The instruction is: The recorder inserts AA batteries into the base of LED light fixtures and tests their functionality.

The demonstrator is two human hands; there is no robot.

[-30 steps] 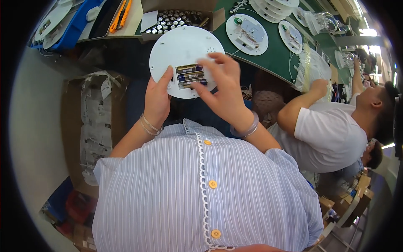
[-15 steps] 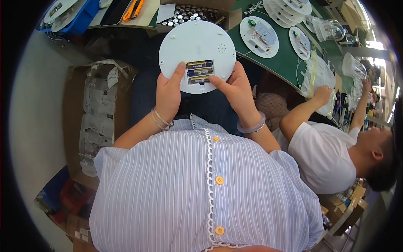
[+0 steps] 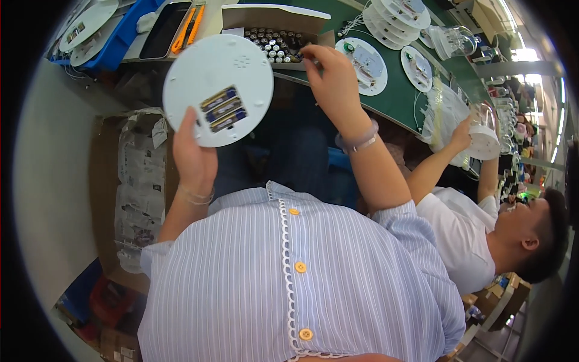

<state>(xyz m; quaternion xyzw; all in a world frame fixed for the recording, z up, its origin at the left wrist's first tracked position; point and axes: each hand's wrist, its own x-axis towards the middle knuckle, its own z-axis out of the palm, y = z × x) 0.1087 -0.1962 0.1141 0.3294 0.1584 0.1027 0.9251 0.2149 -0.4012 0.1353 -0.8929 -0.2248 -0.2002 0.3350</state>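
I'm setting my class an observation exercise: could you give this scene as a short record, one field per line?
Left hand: grips the lower-left edge of a white disc
Batteries: three, side by side in the disc
Right hand: fingertips at the open battery box; grip unclear
Right side: circuit discs on a green table
Far left: blue bin

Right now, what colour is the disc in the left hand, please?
The disc is white, clearest in the head view.

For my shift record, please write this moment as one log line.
left hand: holds white disc, three batteries in its compartment | right hand: at right end of battery box, grip unclear
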